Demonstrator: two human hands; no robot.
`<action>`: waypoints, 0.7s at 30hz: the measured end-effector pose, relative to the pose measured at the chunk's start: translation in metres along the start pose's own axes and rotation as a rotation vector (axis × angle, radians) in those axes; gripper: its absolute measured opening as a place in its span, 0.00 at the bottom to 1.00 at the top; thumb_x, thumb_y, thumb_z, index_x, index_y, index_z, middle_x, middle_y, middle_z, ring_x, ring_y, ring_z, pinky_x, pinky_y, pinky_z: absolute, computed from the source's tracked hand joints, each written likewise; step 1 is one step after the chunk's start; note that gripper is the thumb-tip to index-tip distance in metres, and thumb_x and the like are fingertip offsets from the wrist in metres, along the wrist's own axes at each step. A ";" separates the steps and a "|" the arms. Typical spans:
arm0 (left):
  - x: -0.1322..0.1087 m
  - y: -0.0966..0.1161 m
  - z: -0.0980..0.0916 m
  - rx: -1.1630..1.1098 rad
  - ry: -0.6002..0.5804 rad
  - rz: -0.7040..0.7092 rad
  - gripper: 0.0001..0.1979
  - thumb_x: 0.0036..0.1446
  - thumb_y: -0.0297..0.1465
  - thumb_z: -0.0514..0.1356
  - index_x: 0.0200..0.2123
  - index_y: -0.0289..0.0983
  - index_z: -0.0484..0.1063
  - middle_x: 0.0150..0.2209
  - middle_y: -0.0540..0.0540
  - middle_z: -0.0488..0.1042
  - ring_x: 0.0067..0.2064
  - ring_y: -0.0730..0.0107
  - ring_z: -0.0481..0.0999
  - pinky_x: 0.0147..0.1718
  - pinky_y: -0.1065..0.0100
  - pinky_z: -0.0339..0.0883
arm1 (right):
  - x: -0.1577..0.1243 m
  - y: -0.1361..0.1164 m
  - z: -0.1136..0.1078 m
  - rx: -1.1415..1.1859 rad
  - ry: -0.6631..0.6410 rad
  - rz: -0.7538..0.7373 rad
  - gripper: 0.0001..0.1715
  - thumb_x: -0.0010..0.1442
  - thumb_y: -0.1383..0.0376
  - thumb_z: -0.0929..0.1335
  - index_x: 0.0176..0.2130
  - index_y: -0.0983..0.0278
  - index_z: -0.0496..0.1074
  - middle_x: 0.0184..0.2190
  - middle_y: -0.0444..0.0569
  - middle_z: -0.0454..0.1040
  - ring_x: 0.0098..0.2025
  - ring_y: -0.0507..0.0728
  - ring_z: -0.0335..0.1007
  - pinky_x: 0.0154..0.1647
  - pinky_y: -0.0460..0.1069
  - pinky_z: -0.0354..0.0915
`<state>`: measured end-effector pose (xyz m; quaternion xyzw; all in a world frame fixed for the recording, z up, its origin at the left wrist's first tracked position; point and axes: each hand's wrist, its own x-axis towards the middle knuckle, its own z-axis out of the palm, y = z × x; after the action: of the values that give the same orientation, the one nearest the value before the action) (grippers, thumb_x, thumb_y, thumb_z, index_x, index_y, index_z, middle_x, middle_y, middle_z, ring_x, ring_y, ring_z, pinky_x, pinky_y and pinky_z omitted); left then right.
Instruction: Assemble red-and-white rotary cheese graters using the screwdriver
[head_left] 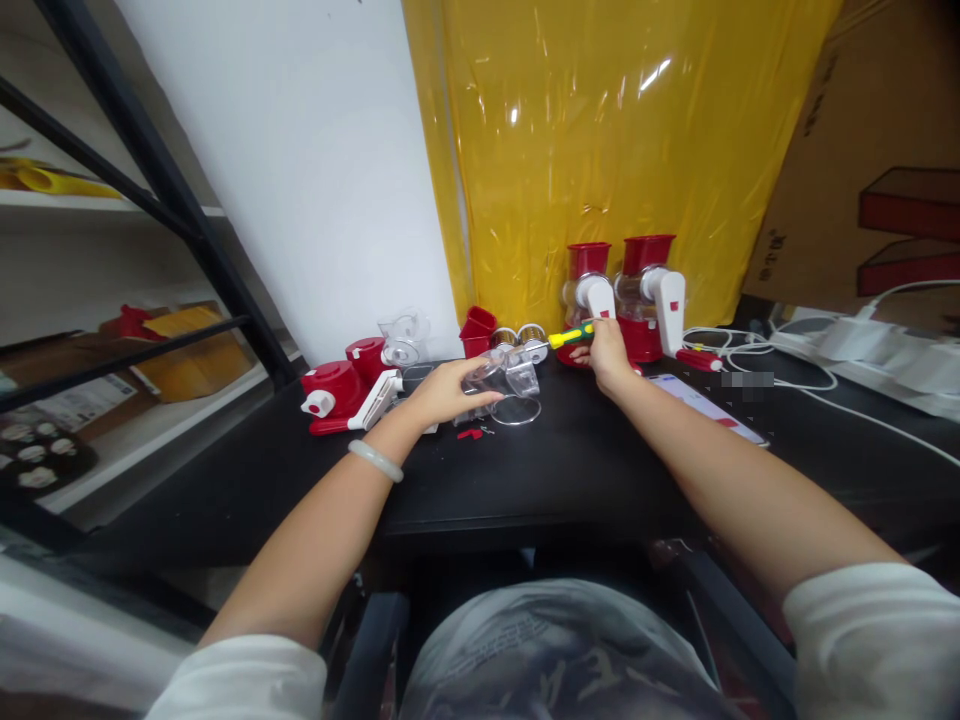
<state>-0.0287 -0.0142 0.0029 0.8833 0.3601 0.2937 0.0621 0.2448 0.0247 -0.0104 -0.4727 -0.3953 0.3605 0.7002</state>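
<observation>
My left hand (448, 392) is closed round a clear plastic housing (519, 372), held just above the black table. In my right hand (606, 352) is a screwdriver (571, 336) with a yellow and green handle, lying nearly level. Its shaft points left to the housing; whether the tip touches is too small to tell. Below the housing lies a clear ring-shaped part (516, 410). Small red pieces (470, 434) and tiny metal bits rest beside it. Behind are metal drums (531, 340) and a red hopper (478, 330).
Two red and white rotary graters (651, 285) stand at the back right. Red bases (332, 390) and a white crank handle (375, 402) lie at the left. A phone (705, 408), white cables (795, 375) and a power strip (885, 350) occupy the right side.
</observation>
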 end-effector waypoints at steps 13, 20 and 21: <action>0.000 0.002 -0.001 -0.015 -0.003 -0.014 0.28 0.53 0.48 0.65 0.54 0.41 0.72 0.52 0.43 0.77 0.51 0.56 0.76 0.53 0.58 0.67 | 0.002 0.002 0.000 -0.023 0.009 -0.014 0.04 0.62 0.63 0.59 0.39 0.60 0.58 0.21 0.36 0.67 0.14 0.48 0.64 0.14 0.42 0.62; 0.000 0.004 -0.002 -0.014 -0.012 -0.037 0.28 0.53 0.48 0.65 0.53 0.41 0.73 0.52 0.42 0.76 0.52 0.54 0.75 0.54 0.56 0.67 | 0.001 -0.001 0.000 -0.043 0.005 -0.005 0.05 0.64 0.64 0.58 0.40 0.60 0.59 0.18 0.35 0.64 0.14 0.48 0.64 0.14 0.41 0.61; 0.000 0.004 -0.002 -0.017 -0.013 -0.039 0.28 0.53 0.48 0.65 0.53 0.41 0.73 0.52 0.42 0.76 0.52 0.54 0.75 0.54 0.56 0.67 | 0.001 -0.001 0.000 -0.036 0.004 -0.003 0.05 0.64 0.64 0.58 0.40 0.60 0.59 0.18 0.35 0.64 0.14 0.48 0.64 0.14 0.41 0.61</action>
<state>-0.0274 -0.0176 0.0057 0.8776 0.3742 0.2896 0.0775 0.2451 0.0249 -0.0094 -0.4854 -0.4013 0.3511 0.6929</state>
